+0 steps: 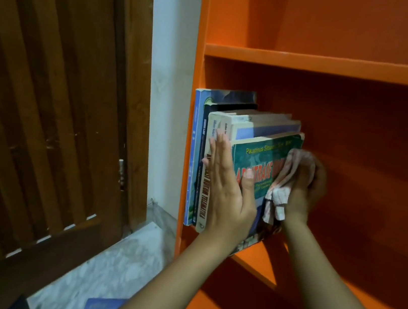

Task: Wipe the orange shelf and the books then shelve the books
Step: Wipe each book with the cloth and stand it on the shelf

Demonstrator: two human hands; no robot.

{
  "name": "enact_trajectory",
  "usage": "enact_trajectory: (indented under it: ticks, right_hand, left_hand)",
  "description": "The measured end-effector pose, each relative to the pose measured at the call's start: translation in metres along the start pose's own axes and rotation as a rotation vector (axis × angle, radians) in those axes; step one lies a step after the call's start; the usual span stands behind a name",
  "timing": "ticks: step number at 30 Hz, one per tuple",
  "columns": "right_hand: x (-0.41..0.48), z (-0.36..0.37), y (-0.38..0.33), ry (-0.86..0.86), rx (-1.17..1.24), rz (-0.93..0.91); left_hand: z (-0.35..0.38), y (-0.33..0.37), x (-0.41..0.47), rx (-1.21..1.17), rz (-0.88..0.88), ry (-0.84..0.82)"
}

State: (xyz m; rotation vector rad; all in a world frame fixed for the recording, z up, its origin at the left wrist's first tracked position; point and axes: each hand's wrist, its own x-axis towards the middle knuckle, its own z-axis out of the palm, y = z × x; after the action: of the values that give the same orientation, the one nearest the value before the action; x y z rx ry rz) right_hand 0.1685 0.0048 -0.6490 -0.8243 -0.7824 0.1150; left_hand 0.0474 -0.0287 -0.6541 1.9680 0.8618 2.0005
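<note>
Row of books (229, 121) stands upright at the far left end of the middle compartment of the orange shelf (343, 66), tight against its left side panel. Spines face out: a tall blue one outermost, then a dark one, then pale worn ones. The rightmost, a green book (257, 162), leans a little, front cover turned toward the open part of the compartment, lower corner out over the board's front edge.

Right hand (306, 188) grips a bunched cloth (282, 190), pale with reddish checks, fingers curled round it, and presses it on the green cover. A loose end hangs below the hand.

Left hand (226, 192) is flat, fingers straight and together, palm against the spines, thumb on the green cover near its edge. It holds nothing.

Lower down, a blue book (103, 308) lies on the pale stone floor (115, 260). Left of the shelf, a strip of white wall (168, 69), then a dark slatted wooden door (46, 104).
</note>
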Motion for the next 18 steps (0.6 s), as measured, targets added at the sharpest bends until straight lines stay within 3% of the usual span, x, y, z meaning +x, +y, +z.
enact_trajectory:
  ticks: [5,8,18]
  right_hand:
    - [0.010,0.002,0.006,-0.001,-0.058,-0.049]
    - [0.008,-0.006,0.019,0.012,-0.145,0.013]
    - [0.000,-0.019,0.028,0.001,-0.298,0.068]
  left_hand:
    - [0.000,-0.008,0.004,0.133,0.053,-0.049]
    - [0.000,-0.012,0.006,0.224,0.084,-0.083]
    - [-0.002,-0.009,0.006,0.270,0.078,-0.083]
